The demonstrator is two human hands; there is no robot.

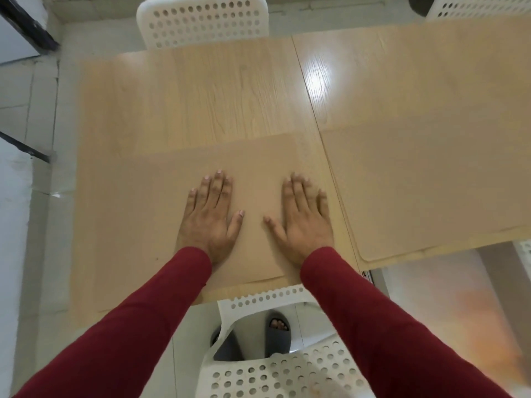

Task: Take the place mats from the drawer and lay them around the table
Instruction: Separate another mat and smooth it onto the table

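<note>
A tan place mat lies flat on the near left part of the light wooden table. My left hand and my right hand both rest palm down on it, fingers spread, holding nothing. A second tan place mat lies flat on the table to the right, close to the near edge. Both arms wear dark red sleeves.
A white perforated chair stands tucked at the near edge below my arms. Another white chair stands at the far side, and part of a third chair shows at the top right. Pale floor tiles lie to the left.
</note>
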